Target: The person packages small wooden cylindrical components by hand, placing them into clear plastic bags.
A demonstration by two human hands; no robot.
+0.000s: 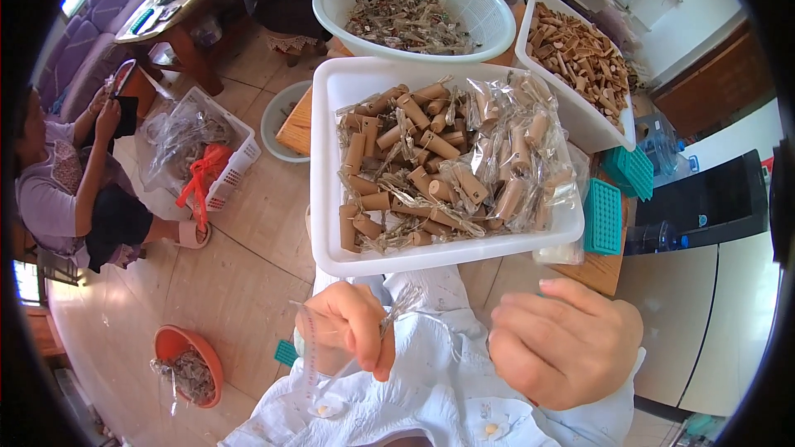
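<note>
Over my lap, my left hand (pixel 352 327) is closed in a pinch. From it hangs a clear plastic bag (pixel 312 360), and a bundle of thin silvery wire (pixel 404 305) sticks out past its fingers. My right hand (pixel 567 343) is to the right, apart from the left, with fingers curled in; whatever they hold, if anything, is hidden. Just beyond both hands stands a white plastic tub (pixel 397 263). Brown cork-like stoppers (pixel 439 145) with coiled wire lie heaped in it, and those on its right side are in clear bags (pixel 522 149).
Behind the tub are a basin (pixel 331 12) of wire bundles and a bin (pixel 625 128) of loose stoppers. Green trays (pixel 603 217) stand at right. On the left floor are a white basket (pixel 240 174) and an orange bucket (pixel 217 364). A seated person (pixel 70 174) holds a phone; another sits behind.
</note>
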